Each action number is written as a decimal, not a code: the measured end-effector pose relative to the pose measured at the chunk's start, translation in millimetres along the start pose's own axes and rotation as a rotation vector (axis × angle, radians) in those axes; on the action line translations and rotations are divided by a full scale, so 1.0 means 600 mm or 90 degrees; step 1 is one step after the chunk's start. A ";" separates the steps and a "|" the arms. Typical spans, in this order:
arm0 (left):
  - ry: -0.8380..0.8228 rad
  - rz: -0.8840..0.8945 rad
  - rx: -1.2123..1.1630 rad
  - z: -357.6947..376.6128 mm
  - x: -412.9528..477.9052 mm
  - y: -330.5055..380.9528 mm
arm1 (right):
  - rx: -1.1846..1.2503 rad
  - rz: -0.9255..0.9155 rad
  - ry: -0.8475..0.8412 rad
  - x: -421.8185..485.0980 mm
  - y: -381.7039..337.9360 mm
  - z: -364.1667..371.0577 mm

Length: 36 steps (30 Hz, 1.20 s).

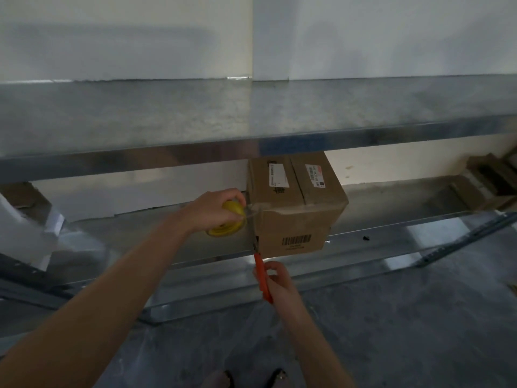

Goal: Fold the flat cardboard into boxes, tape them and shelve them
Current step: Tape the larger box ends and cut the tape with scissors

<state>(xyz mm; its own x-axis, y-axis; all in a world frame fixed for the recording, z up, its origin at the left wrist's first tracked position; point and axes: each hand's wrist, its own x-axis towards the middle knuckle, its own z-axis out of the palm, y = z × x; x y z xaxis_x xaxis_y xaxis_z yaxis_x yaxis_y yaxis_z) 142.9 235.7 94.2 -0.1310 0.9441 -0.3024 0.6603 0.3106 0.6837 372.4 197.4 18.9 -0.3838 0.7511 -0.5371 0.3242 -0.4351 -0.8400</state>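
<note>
A pale off-white wall [391, 37] fills the top, with a vertical seam near its middle. Below it a wide galvanised grey metal upper shelf [195, 116] spans the view, and a lower metal shelf [391, 203] sits under it in shadow. A mottled grey concrete floor [419, 331] lies beneath. The light is dim, brightest on the wall.

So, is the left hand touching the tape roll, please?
Touching: the head view shows the left hand curled over the tape roll, gripping it.
</note>
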 end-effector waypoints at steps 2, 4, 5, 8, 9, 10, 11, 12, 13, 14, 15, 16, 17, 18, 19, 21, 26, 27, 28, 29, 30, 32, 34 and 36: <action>-0.007 -0.002 0.000 -0.001 0.002 0.001 | 0.011 0.009 0.004 0.007 -0.002 0.002; -0.010 0.002 -0.001 0.000 0.003 0.002 | 0.026 0.014 0.006 0.010 -0.004 0.004; -0.011 0.003 -0.001 0.000 0.004 0.002 | 0.034 0.016 0.008 0.011 -0.005 0.005; -0.012 0.002 -0.002 0.001 0.004 0.002 | 0.066 0.012 0.021 0.016 -0.006 0.006; -0.012 0.001 -0.002 0.001 0.004 0.002 | 0.078 0.011 0.026 0.017 -0.007 0.006; -0.012 0.000 -0.004 0.000 0.004 0.002 | 0.088 0.010 0.028 0.019 -0.008 0.005; -0.014 0.000 -0.007 0.000 0.004 0.001 | 0.093 0.010 0.028 0.020 -0.009 0.005; -0.016 -0.001 -0.011 0.001 0.004 0.001 | 0.094 0.010 0.028 0.022 -0.009 0.005; -0.019 -0.003 -0.013 0.001 0.004 0.000 | 0.098 0.011 0.028 0.022 -0.009 0.004; -0.021 -0.004 -0.014 0.002 0.004 0.000 | 0.104 0.013 0.027 0.023 -0.010 0.004; -0.022 -0.006 -0.013 0.002 0.004 0.000 | 0.109 0.014 0.027 0.024 -0.010 0.004; -0.022 -0.007 -0.013 0.003 0.004 0.000 | 0.112 0.014 0.027 0.025 -0.010 0.004; -0.021 -0.007 -0.016 0.004 0.004 0.000 | 0.113 0.015 0.028 0.025 -0.010 0.004; -0.020 -0.007 -0.021 0.005 0.003 0.001 | 0.115 0.015 0.029 0.025 -0.010 0.003; -0.020 -0.007 -0.028 0.005 0.002 0.001 | 0.119 0.012 0.033 0.025 -0.009 0.003; -0.018 -0.003 -0.033 0.005 0.000 0.002 | 0.126 0.000 0.042 0.026 -0.006 0.002; -0.022 0.008 -0.023 0.004 0.001 0.005 | 0.056 -0.018 0.072 0.037 0.000 -0.005; -0.021 0.010 -0.022 0.003 0.001 0.006 | 0.025 -0.018 0.079 0.041 0.002 -0.007; -0.018 0.012 -0.021 0.002 0.001 0.007 | -0.022 -0.018 0.082 0.046 0.006 -0.010; -0.011 0.014 -0.019 0.001 0.001 0.008 | -0.072 -0.020 0.078 0.048 0.009 -0.014; -0.005 0.015 -0.017 -0.001 0.001 0.009 | -0.105 -0.025 0.072 0.050 0.014 -0.018; 0.004 0.010 -0.016 -0.002 0.001 0.008 | -0.122 -0.052 0.066 0.047 0.024 -0.027; 0.009 0.008 -0.014 -0.003 0.002 0.006 | -0.182 -0.092 0.101 0.039 0.037 -0.044; 0.011 0.012 -0.007 -0.003 0.003 0.003 | -0.271 -0.123 0.151 0.027 0.054 -0.074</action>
<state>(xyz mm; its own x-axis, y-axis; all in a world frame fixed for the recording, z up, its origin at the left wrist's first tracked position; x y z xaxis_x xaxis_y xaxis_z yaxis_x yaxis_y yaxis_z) 142.7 238.2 95.9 -0.1322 0.9515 -0.2780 0.6545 0.2944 0.6964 415.1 217.3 -13.9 -0.2814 0.9110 -0.3015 0.6087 -0.0733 -0.7900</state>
